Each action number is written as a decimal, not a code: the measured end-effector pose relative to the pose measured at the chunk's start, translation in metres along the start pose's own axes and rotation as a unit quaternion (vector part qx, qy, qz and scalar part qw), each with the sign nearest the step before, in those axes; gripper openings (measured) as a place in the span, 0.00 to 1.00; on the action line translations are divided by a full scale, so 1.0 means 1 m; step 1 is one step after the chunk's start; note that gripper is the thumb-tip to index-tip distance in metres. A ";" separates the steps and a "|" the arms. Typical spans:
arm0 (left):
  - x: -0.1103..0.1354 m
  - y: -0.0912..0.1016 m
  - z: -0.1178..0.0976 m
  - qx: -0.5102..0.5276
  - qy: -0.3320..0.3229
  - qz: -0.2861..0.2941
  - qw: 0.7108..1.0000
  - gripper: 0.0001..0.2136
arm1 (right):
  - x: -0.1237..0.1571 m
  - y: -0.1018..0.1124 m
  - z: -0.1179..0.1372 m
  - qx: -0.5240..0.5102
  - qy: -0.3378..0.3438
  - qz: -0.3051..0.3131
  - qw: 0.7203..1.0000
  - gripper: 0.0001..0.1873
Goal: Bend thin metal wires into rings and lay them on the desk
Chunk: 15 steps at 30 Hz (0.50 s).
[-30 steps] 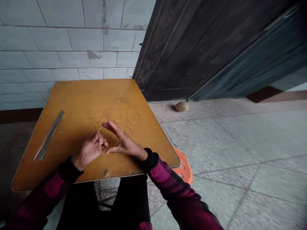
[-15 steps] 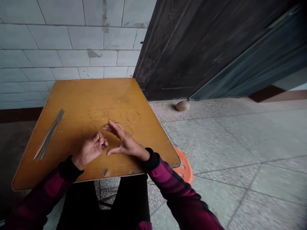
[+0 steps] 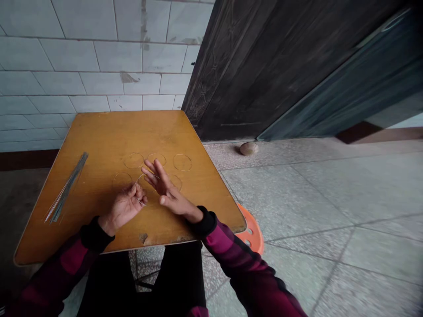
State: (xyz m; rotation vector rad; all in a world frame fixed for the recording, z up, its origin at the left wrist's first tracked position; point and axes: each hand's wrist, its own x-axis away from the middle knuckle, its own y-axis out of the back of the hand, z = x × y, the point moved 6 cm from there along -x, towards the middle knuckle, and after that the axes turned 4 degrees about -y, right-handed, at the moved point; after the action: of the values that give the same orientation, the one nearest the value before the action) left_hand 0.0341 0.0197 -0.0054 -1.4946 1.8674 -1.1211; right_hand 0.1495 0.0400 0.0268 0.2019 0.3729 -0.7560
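The left hand [image 3: 124, 206] pinches a bent wire [image 3: 138, 178] over the table [image 3: 128, 127]. The right hand [image 3: 169, 193] is spread out wide, just beside that wire; I cannot tell if they touch. Thin rings [image 3: 183, 170] lie flat on the table, three in the back row, and a bunch of straight wires [image 3: 68, 187] lies on the left side.

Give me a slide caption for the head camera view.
Left hand pinching a curved wire over a table, right hand open alongside.
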 end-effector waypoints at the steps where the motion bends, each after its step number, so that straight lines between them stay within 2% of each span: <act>1: 0.000 0.000 0.001 -0.001 -0.001 0.000 1.000 0.11 | 0.000 -0.001 0.000 0.001 -0.007 -0.007 1.000 0.50; 6: 0.000 -0.001 0.001 -0.015 -0.007 0.009 1.000 0.12 | 0.000 -0.004 -0.002 0.036 0.002 -0.003 0.999 0.50; 9: 0.000 0.001 0.001 -0.029 -0.004 0.010 1.000 0.12 | 0.001 -0.002 0.000 0.109 0.026 0.012 0.994 0.54; 11: 0.000 0.001 0.000 -0.037 -0.006 0.011 0.999 0.12 | 0.001 0.001 0.004 0.202 0.046 0.005 0.978 0.56; 15: -0.001 0.003 0.001 -0.050 0.000 0.020 0.999 0.12 | 0.001 0.004 0.010 0.376 0.070 -0.017 0.924 0.60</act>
State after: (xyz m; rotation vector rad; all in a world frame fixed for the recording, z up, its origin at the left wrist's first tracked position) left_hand 0.0338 0.0202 -0.0087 -1.5053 1.9707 -1.0220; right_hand 0.1561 0.0392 0.0355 0.9797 0.2031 -0.8958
